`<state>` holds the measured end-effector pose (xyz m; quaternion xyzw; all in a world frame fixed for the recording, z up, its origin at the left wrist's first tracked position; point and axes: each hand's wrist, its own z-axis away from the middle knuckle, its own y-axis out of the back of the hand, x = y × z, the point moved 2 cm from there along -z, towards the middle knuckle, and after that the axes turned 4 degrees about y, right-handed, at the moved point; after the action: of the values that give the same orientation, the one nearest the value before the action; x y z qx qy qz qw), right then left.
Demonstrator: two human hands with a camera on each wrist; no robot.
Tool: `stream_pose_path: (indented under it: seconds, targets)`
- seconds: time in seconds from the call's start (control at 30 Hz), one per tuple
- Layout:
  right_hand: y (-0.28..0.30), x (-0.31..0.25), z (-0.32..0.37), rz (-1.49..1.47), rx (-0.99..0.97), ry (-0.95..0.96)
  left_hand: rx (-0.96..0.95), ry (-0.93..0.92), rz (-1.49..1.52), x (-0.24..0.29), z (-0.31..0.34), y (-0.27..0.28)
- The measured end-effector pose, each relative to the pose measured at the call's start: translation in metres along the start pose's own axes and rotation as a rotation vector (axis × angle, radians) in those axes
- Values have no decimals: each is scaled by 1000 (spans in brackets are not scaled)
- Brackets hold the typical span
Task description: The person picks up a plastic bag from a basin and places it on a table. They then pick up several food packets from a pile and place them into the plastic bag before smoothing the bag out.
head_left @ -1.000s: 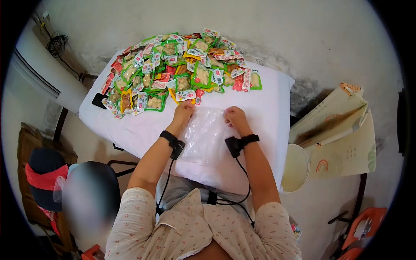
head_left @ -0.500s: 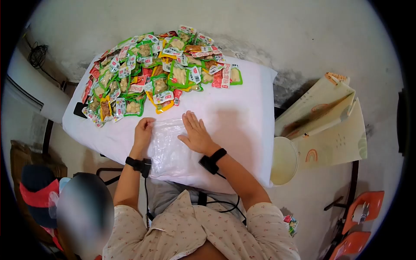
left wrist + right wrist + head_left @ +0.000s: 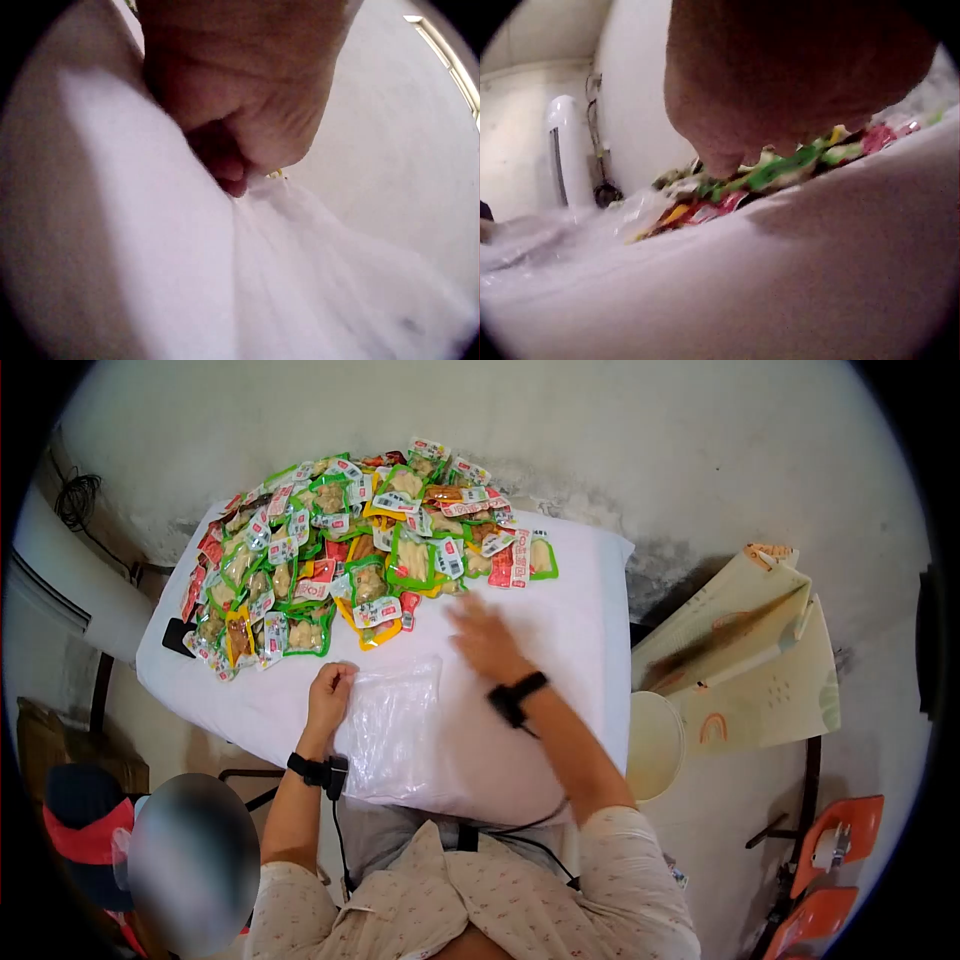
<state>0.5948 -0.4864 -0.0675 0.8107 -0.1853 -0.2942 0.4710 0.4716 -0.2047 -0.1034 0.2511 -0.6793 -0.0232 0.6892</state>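
Observation:
A clear plastic bag (image 3: pixel 393 735) lies flat on the white-covered table (image 3: pixel 570 660), near its front edge. My left hand (image 3: pixel 328 695) pinches the bag's far left corner between curled fingers and thumb. In the left wrist view, thin see-through film (image 3: pixel 262 184) shows at those fingertips. My right hand (image 3: pixel 488 640), blurred by motion, is off the bag to its right, fingers stretched toward the pile of sealed snack packets (image 3: pixel 412 558). In the right wrist view these packets (image 3: pixel 780 169) show beyond the hand, whose fingertips are mostly hidden.
A black phone-like object (image 3: pixel 178 637) lies at the table's left edge, beside the pile. Right of the table stand a pale round bucket (image 3: pixel 657 745) and a folded patterned mat (image 3: pixel 745 660). Orange chairs (image 3: pixel 845 830) are at the lower right. Cables run from both wrist cameras toward the waist.
The right hand left the bag's far right corner, passed flat over the bag, then moved away to the right and toward the packets. The left hand keeps its corner. The head view shifted.

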Motion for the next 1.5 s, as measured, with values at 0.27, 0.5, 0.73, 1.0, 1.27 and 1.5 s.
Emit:
stream_pose_path:
  seconds: [0.27,0.5,0.73,1.0,1.27,1.5]
  targets:
    - [18,38,34,183,-327,-167,-37,32,55,4,2,2]
    - [108,172,113,461,17,-936,-19,-19,-13,8,0,-2]
    - [45,160,-56,-253,269,-921,-17,-79,1,4,3,-1]
    - [3,112,-99,-1038,326,-745,-9,-88,-17,18,1,-1]
    - [-27,89,-104,-1481,531,-742,-9,-127,31,11,1,-3]
    - [-39,22,-154,-1594,622,-560,-32,-72,-28,20,5,1]
